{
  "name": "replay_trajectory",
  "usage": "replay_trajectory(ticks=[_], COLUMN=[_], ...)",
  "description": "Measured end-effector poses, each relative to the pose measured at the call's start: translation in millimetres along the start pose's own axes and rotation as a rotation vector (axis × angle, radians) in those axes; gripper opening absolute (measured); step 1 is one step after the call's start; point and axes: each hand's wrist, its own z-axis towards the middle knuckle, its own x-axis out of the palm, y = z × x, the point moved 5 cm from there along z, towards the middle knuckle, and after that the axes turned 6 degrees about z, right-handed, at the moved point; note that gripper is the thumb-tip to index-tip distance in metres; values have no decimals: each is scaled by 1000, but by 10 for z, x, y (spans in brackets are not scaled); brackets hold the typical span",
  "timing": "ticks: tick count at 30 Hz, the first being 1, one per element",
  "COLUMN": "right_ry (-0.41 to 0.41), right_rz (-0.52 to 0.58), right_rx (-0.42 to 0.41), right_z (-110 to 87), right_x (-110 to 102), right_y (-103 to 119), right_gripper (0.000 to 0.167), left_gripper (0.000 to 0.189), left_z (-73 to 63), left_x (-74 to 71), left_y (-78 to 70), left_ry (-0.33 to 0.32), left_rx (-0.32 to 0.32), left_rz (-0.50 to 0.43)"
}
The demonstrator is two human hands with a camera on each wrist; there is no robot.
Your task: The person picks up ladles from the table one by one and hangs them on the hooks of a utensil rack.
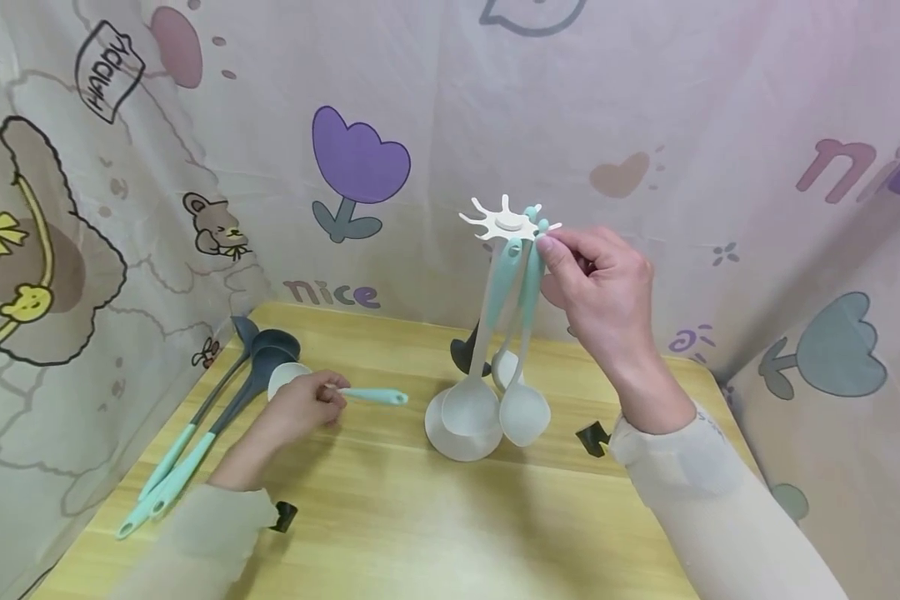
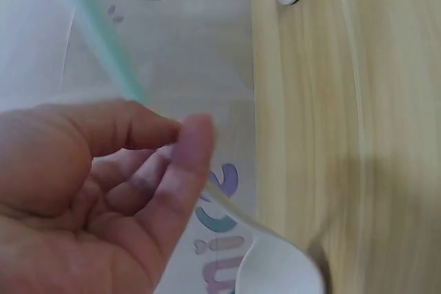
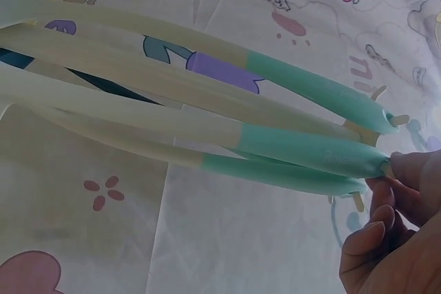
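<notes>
A white utensil rack [image 1: 495, 221] with curved hooks around its top stands on a round base. White utensils with mint handles hang from it, including a broad white spoon [image 1: 471, 408]. My right hand [image 1: 607, 279] is at the hooks and pinches the handle end of a hanging white spoon [image 1: 525, 414] between thumb and finger. In the right wrist view, its mint handle [image 3: 310, 149] meets the fingertips at the hook. My left hand [image 1: 307, 408] pinches another white spoon [image 2: 279, 266] by its thin shaft, over the left of the table; its mint handle [image 1: 375, 396] points right.
Several dark utensils with mint handles, among them a dark ladle [image 1: 273, 346], lie on the left of the wooden table [image 1: 435, 525]. Behind the rack hangs a dark utensil [image 1: 465, 352]. A printed curtain [image 1: 450, 108] surrounds the table at the back and sides.
</notes>
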Motion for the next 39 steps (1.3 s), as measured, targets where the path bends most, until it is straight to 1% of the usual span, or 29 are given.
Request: replay_trajectory(ticks=[2,5,9,12,17,22,25,28,31,34,39], right_ry=[-2,-7,-7,-6,-12,-17,-13,-13,-16,-17,-16], right_rz=[0,1,-2,-1,18,26,37,49,53,54,62], right_rx=[-5,-14,-22,-18,-18,-25,-19,-15,-20,-22,-21], right_z=[-8,-13,-5,-1,6,4,-4,-13,-16,-12,8], right_x=[-1,-4,4,8,11,4,6,8,3,1,12], right_y=[-4,-4,1,-4,-6,-9,-16,-25,-33,-40,-40], right_gripper=[10,10,11,12,11,10,9,9,9,10,11], left_gripper=[24,16,13,15,17,14,13,11,13,14,13], left_z=[17,33,45,59,84,94,78,41,1,-47,-110], left_x=[10,16,0,-3,26,68,68,39,-11,-75,-172], left_y=[-52,-121,-224,-295,-397,-518,-623,-793,-1006,-1226,-1576], left_ry=[-69,-171,-288,-331,-334,-360,-384,-414,-455,-497,-534], left_rx=[15,38,106,137,133,169,175,176,188,211,249], left_rz=[88,187,266,282,239,209,155,79,20,-20,-81])
